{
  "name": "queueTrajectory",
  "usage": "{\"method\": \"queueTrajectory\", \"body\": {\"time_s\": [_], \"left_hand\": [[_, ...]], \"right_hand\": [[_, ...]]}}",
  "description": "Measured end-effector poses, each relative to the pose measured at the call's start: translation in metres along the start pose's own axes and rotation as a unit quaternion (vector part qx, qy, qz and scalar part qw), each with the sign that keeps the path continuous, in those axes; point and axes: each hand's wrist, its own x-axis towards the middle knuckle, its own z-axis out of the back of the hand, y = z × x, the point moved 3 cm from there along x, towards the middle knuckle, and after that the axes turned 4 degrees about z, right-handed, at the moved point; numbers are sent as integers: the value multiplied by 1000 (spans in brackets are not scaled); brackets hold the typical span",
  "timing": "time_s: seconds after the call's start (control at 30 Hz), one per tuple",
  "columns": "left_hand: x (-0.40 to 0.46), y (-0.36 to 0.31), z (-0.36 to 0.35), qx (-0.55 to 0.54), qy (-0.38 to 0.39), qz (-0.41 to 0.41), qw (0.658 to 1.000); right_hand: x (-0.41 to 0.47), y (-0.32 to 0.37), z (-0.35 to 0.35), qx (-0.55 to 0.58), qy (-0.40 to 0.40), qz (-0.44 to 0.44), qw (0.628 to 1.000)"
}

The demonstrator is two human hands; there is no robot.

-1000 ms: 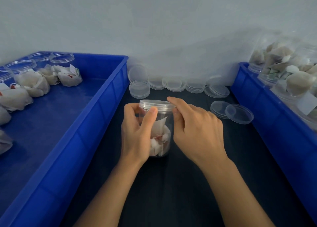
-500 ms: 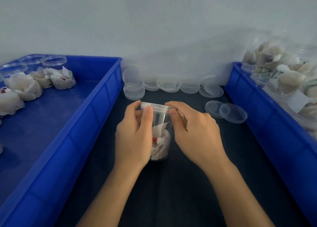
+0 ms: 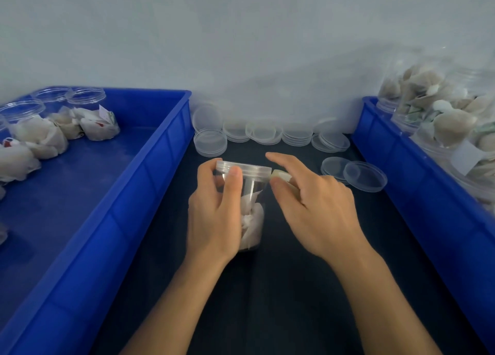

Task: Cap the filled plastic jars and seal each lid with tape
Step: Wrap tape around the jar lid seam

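Dark matting (image 3: 281, 287) covers the work surface, set against a pale wall. Standing upright at its centre is a clear plastic jar (image 3: 253, 202) holding white paper-wrapped packets; a clear lid (image 3: 245, 167) sits on its mouth. The left hand (image 3: 214, 215) grips the jar, fingers curled around the far side and thumb pressed just under the lid rim. The right hand (image 3: 316, 210) is just beside the jar's right side, index finger extended above, thumb and remaining fingers pinching a small pale piece (image 3: 281, 176) whose tip meets the lid edge; whether it is tape cannot be told. Loose clear lids (image 3: 265, 133) lie stacked behind along the wall. Blue trays flank the mat: left tray (image 3: 150, 183) with open filled jars (image 3: 88, 118), right tray (image 3: 396, 172) with heaped filled jars (image 3: 442, 118).
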Motion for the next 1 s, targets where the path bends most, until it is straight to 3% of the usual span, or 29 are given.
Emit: {"method": "queueTrajectory", "body": {"time_s": [0.23,0.53,0.7,0.8,0.87,0.93,1.0], "left_hand": [[1,-1,0,-18,19,-13,1000],[8,5,4,-51,63,-32,996],[11,10,6,-57,87,-16,994],[9,8,6,-7,42,-35,998],[8,3,10,55,-42,-82,994],[2,-6,13,119,-125,-157,972],[-8,-12,8,164,-142,-219,951]], "right_hand": [[4,-22,-2,90,3,-26,996],[6,-24,-5,112,84,-30,990],[5,-23,-7,126,79,-35,988],[3,-21,-7,131,63,-29,989],[3,-21,-6,127,46,-35,990],[2,-20,-7,115,30,-43,992],[1,-18,-8,105,20,-49,993]]}}
